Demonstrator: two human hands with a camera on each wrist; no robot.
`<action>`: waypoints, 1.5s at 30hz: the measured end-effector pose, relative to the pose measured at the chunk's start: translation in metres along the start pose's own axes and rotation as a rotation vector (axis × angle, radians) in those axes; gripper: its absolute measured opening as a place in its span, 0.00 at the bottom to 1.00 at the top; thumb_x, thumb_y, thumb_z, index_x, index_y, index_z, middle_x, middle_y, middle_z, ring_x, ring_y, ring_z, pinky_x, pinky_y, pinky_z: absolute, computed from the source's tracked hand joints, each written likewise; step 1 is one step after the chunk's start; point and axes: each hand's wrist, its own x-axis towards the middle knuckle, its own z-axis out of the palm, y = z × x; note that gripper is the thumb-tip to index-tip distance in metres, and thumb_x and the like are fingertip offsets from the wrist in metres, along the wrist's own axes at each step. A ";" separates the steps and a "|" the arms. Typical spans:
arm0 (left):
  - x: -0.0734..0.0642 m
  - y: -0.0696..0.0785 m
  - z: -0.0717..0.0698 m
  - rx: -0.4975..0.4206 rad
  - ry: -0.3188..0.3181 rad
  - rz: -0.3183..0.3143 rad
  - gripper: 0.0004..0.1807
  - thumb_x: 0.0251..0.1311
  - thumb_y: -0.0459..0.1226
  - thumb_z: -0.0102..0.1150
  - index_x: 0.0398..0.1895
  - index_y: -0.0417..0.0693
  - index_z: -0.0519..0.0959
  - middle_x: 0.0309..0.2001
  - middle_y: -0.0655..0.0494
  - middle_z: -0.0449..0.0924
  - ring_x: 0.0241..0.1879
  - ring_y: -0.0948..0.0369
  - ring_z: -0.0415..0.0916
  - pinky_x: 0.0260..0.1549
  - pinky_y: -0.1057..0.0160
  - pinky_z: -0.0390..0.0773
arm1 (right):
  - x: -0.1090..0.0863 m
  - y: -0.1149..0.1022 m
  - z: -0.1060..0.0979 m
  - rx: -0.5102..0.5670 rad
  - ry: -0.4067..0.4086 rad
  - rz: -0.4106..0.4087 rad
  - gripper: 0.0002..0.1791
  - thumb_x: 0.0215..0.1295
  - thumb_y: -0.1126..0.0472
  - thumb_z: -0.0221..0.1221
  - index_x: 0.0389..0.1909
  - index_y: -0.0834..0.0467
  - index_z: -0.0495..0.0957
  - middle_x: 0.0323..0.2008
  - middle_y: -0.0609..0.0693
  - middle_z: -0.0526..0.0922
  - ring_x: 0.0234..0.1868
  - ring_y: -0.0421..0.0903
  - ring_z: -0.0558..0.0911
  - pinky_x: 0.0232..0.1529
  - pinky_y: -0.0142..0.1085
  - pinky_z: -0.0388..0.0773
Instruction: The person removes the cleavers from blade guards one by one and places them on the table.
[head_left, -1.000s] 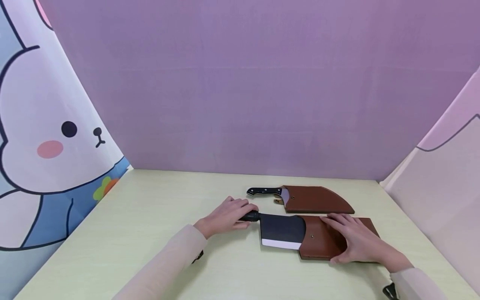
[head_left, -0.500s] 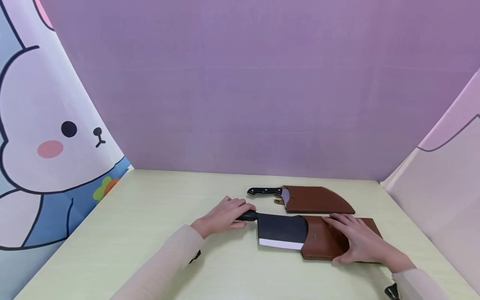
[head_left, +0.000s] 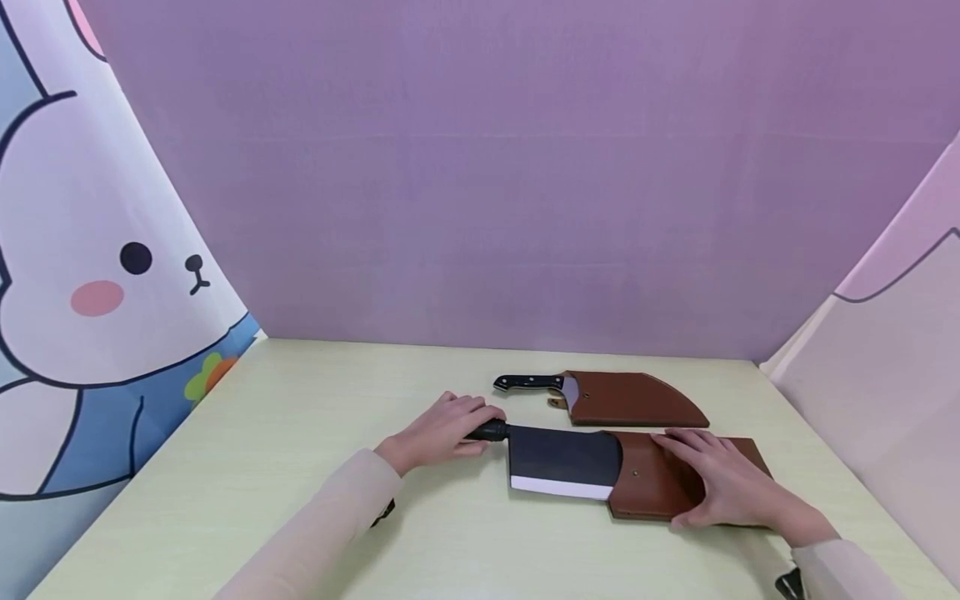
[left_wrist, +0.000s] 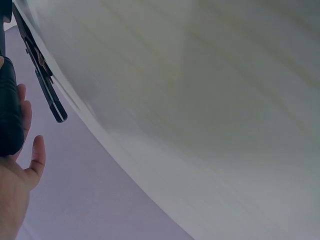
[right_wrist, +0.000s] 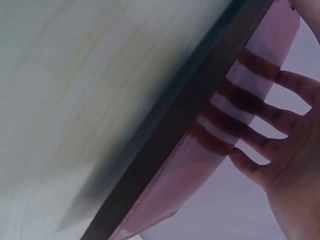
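A cleaver (head_left: 562, 454) with a dark blade and pale cutting edge lies sideways, its tip end inside a brown leather sheath (head_left: 637, 492). My left hand (head_left: 441, 429) grips its black handle (head_left: 489, 429), which fills the palm in the left wrist view. My right hand (head_left: 727, 483) spans the sheath, thumb at the near edge and fingers reaching the far edge. In the right wrist view, the fingers (right_wrist: 295, 115) meet the glossy leather, which mirrors them. Much of the blade shows outside the sheath mouth.
Just behind lies a second knife, its black riveted handle (head_left: 528, 382) pointing left and its blade mostly inside a curved brown sheath (head_left: 630, 400). All rest on a pale table (head_left: 315, 392). A purple backdrop (head_left: 480, 183) stands behind, with printed panels at both sides.
My left hand has moved left with the cleaver, and more blade shows out of the sheath. My right hand and the sheath have shifted slightly right.
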 end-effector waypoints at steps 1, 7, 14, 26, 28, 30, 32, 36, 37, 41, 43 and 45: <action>-0.001 0.000 0.000 0.004 0.002 0.001 0.20 0.61 0.46 0.53 0.57 0.61 0.68 0.40 0.64 0.73 0.38 0.65 0.70 0.39 0.63 0.63 | 0.000 0.000 0.000 0.002 -0.001 0.000 0.58 0.23 0.28 0.68 0.61 0.53 0.67 0.57 0.57 0.70 0.56 0.58 0.69 0.45 0.53 0.64; -0.004 -0.003 -0.001 0.023 0.011 0.006 0.20 0.61 0.47 0.52 0.57 0.61 0.68 0.39 0.64 0.73 0.37 0.65 0.70 0.38 0.62 0.65 | -0.002 0.001 0.000 0.009 0.007 0.000 0.58 0.22 0.28 0.69 0.61 0.52 0.67 0.56 0.57 0.70 0.55 0.58 0.68 0.46 0.53 0.63; -0.007 -0.006 0.000 0.012 0.016 0.007 0.20 0.61 0.47 0.52 0.57 0.60 0.68 0.39 0.64 0.73 0.37 0.65 0.69 0.38 0.63 0.64 | -0.003 0.002 -0.001 0.002 0.018 -0.007 0.58 0.21 0.29 0.69 0.60 0.53 0.68 0.55 0.57 0.71 0.54 0.59 0.69 0.45 0.54 0.64; -0.013 -0.009 -0.003 -0.002 0.037 0.001 0.20 0.60 0.45 0.54 0.56 0.60 0.68 0.39 0.63 0.73 0.36 0.64 0.69 0.39 0.61 0.65 | -0.004 0.006 -0.003 -0.003 0.018 -0.005 0.59 0.22 0.26 0.67 0.60 0.53 0.68 0.55 0.58 0.71 0.54 0.60 0.69 0.45 0.55 0.63; -0.014 -0.010 -0.004 -0.003 0.042 0.000 0.20 0.60 0.45 0.54 0.56 0.60 0.68 0.39 0.63 0.73 0.36 0.65 0.69 0.39 0.61 0.65 | -0.005 0.007 -0.003 -0.005 0.023 -0.007 0.59 0.21 0.26 0.67 0.60 0.53 0.68 0.55 0.58 0.71 0.54 0.59 0.69 0.45 0.55 0.63; -0.016 -0.012 -0.005 -0.004 0.048 -0.002 0.20 0.59 0.45 0.54 0.55 0.60 0.69 0.38 0.63 0.73 0.36 0.65 0.69 0.39 0.61 0.65 | -0.006 0.007 -0.003 -0.009 0.025 -0.008 0.59 0.21 0.26 0.67 0.60 0.53 0.68 0.55 0.57 0.71 0.53 0.58 0.70 0.44 0.54 0.63; -0.018 -0.013 -0.005 -0.006 0.053 -0.005 0.20 0.59 0.45 0.54 0.55 0.60 0.69 0.38 0.64 0.73 0.36 0.65 0.69 0.39 0.62 0.65 | -0.007 0.007 -0.004 -0.012 0.027 -0.013 0.59 0.21 0.27 0.67 0.59 0.54 0.68 0.54 0.58 0.71 0.53 0.58 0.70 0.44 0.54 0.64; -0.021 -0.016 -0.007 -0.009 0.063 -0.005 0.19 0.59 0.45 0.55 0.54 0.60 0.69 0.38 0.65 0.73 0.35 0.66 0.69 0.38 0.62 0.64 | -0.008 0.007 -0.005 -0.017 0.032 -0.010 0.58 0.20 0.28 0.69 0.59 0.54 0.68 0.54 0.57 0.72 0.52 0.58 0.71 0.44 0.53 0.64; -0.022 -0.017 -0.007 -0.014 0.065 -0.004 0.19 0.59 0.45 0.55 0.54 0.60 0.69 0.37 0.65 0.73 0.35 0.66 0.69 0.38 0.62 0.64 | -0.008 0.007 -0.005 -0.016 0.034 -0.009 0.58 0.20 0.29 0.69 0.59 0.54 0.69 0.54 0.57 0.72 0.52 0.58 0.71 0.44 0.53 0.64; -0.025 -0.019 -0.008 -0.014 0.072 -0.002 0.20 0.58 0.44 0.56 0.54 0.60 0.69 0.38 0.65 0.73 0.36 0.66 0.69 0.38 0.62 0.65 | -0.009 0.007 -0.006 0.001 0.018 0.011 0.58 0.21 0.29 0.69 0.59 0.53 0.68 0.55 0.56 0.71 0.53 0.59 0.70 0.45 0.54 0.63; -0.027 -0.020 -0.008 -0.020 0.071 -0.004 0.20 0.58 0.44 0.57 0.54 0.60 0.69 0.39 0.64 0.73 0.36 0.66 0.69 0.39 0.61 0.65 | -0.009 0.007 -0.006 0.009 0.009 0.019 0.58 0.22 0.29 0.69 0.60 0.53 0.68 0.55 0.56 0.70 0.53 0.59 0.70 0.45 0.54 0.63; -0.029 -0.022 -0.009 -0.026 0.065 -0.011 0.21 0.58 0.44 0.57 0.55 0.60 0.69 0.40 0.64 0.73 0.37 0.66 0.69 0.40 0.61 0.65 | -0.010 0.008 -0.006 0.013 0.003 0.025 0.57 0.22 0.29 0.69 0.60 0.52 0.68 0.55 0.56 0.70 0.53 0.58 0.69 0.45 0.54 0.63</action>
